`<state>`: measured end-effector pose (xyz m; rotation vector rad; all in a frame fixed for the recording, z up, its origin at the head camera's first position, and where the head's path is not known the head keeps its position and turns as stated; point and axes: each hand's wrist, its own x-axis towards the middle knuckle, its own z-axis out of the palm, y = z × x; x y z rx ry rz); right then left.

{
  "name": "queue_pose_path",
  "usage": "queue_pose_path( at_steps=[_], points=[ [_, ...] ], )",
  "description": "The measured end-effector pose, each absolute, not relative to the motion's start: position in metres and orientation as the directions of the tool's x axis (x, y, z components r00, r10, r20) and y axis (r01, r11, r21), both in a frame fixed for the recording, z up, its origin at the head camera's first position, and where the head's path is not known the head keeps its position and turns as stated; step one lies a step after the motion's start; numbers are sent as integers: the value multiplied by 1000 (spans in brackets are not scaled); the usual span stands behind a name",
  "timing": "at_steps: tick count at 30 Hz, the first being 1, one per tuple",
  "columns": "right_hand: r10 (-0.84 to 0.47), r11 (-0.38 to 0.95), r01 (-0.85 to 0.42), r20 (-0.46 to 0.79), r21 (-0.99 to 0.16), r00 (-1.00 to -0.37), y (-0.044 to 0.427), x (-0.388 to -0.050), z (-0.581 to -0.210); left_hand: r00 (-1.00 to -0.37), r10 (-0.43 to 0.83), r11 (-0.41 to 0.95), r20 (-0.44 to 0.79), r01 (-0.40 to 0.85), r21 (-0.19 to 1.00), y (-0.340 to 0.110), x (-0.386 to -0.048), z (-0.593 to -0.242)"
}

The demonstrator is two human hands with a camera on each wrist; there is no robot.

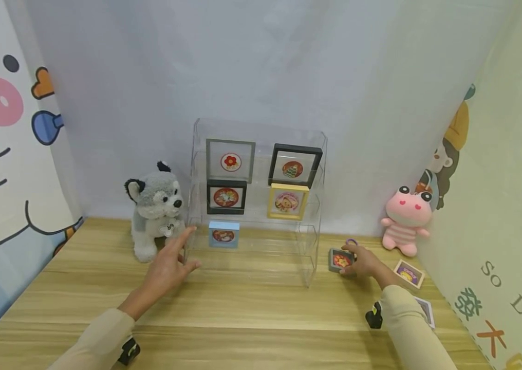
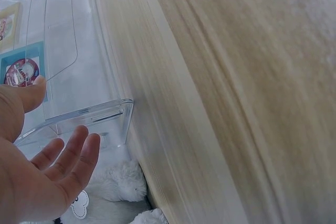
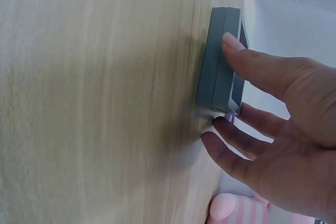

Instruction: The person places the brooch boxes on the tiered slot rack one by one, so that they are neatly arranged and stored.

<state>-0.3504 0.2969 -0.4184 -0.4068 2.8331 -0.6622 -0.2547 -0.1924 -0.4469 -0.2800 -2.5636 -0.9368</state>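
A clear tiered acrylic rack stands on the table with several small framed round badges on its steps. The lowest is a light blue frame, also in the left wrist view. My left hand is at the rack's lower left edge, fingers spread and thumb apart; whether it touches is unclear. Right of the rack, my right hand holds a small grey frame with a red and yellow badge, low over or on the table. In the right wrist view the thumb lies on its near side, some fingertips partly hidden behind it.
A grey-and-white plush husky sits left of the rack. A pink plush frog leans at the right wall. Before it lie a cream frame and a white frame, partly behind my right sleeve. A purple ring is behind the grey frame.
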Motion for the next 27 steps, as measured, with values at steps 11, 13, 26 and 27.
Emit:
queue_pose_path(
  at_steps=[11,13,26,27],
  points=[
    [-312,859,-236,-99,-455,-945,296,-350,-421,-892,52,755,450,329,567,-191,-254,-447],
    [-321,857,-257,-71,-447,-945,296,-350,-423,-890,53,755,452,332,565,-192,-254,-447],
    [-307,847,-300,57,-439,-950,298,-346,-429,-885,59,749,463,346,566,-192,-254,-448],
    [-311,844,-306,64,-440,-948,298,-345,-430,-886,57,747,461,344,569,-191,-254,-448]
  ],
)
